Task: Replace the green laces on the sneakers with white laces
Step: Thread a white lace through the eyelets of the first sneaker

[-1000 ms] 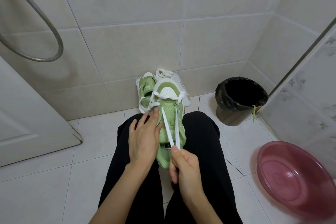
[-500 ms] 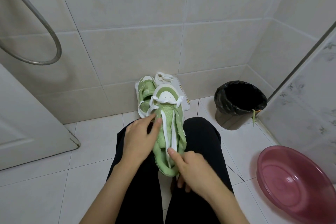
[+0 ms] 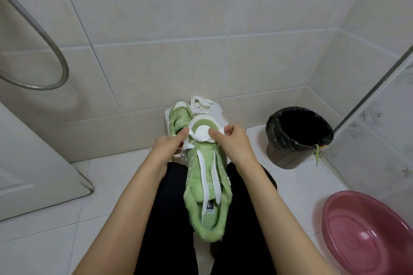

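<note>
The green sneaker (image 3: 206, 185) is laid on the lap, between the thighs in black trousers (image 3: 165, 207), heel end toward the person and toe pointed at the wall. The white lace (image 3: 202, 176) is already threaded at the toe end, and its two loose ends are draped back along the tongue toward the heel opening. More of it is bunched in loops at the left side of the toe.

The toe end is gripped by the left hand (image 3: 166, 147), thumb pressed on the left edge and fingers curled underneath next to those loops. On the other side, the lace is pinched by the right hand (image 3: 234, 143) just beside the white toe cap, thumb laid flat on the cap and fingers curled in.

Right behind it, the second sneaker (image 3: 178, 116) is parked on a white flat board (image 3: 220, 111) against the wall, with a spare bundle of white lace (image 3: 201, 104) dropped beside it.

Further right, a black-lined bin (image 3: 299, 134) is set on the tiled floor, and a green lace (image 3: 317, 154) is hung over its rim. A pink basin (image 3: 366, 234) is seen at the bottom right corner. A shower hose (image 3: 49, 42) is looped at the upper left, above a white door (image 3: 33, 163).
</note>
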Tool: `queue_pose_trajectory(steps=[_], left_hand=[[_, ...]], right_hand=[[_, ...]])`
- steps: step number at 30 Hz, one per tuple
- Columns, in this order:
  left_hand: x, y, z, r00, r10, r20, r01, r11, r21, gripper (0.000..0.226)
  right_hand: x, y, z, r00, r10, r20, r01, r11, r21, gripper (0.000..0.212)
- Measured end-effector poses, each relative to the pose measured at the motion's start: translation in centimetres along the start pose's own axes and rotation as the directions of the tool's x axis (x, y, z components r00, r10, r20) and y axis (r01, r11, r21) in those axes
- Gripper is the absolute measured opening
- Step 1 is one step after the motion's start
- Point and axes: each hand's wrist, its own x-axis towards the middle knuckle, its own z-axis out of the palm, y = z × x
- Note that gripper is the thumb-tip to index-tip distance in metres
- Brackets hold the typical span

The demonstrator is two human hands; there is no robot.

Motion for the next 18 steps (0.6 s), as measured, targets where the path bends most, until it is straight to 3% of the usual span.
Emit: queue_pose_trajectory(steps=[2,4,7,9,10,12,14,18], left_hand=[[0.3,-0.4,-0.2,0.989,0.143,0.036,-0.145,0.989,0.035,0.03],[0.2,-1.1,-0.5,0.965,0.238,0.107,-0.241,0.971,0.013,0.022],[-0.1,-1.7,-0.6,0.937,0.333,0.103,-0.34,0.938,0.059,0.01],[-0.5,-1.6,-0.7,0.905,0.419,0.076,-0.425,0.882,0.201,0.002],[-0.9,-1.4,-0.7,0.884,0.458,0.093,-0.467,0.857,0.217,0.005],[-1.8,-0.2,-0.6,0.844,0.516,0.149,-0.532,0.84,0.108,0.008],[-2.3,1.8,-0.6,0.806,0.551,0.217,-0.576,0.815,0.067,0.005],[-1.2,5.7,-1.3,0.769,0.592,0.241,-0.638,0.686,0.349,0.007]], right_hand=[[-0.7,0.1,0.4,0.971,-0.227,-0.081,0.219,0.971,-0.099,0.04],[-1.6,0.3,0.6,0.874,-0.486,0.006,0.478,0.858,-0.187,0.05],[-1.9,0.6,1.3,0.814,-0.529,0.24,0.58,0.716,-0.388,0.037],[-1.7,0.1,1.2,0.799,-0.547,0.248,0.587,0.623,-0.517,0.02],[-1.6,-0.3,0.9,0.796,-0.558,0.235,0.591,0.633,-0.501,0.013],[-1.7,-1.8,-0.4,0.82,-0.559,0.123,0.569,0.771,-0.285,0.004],[-1.6,-3.7,-1.9,0.845,-0.532,-0.044,0.534,0.845,0.026,0.014],[-0.5,-7.4,-3.9,0.88,-0.415,-0.232,0.474,0.809,0.349,0.02]])
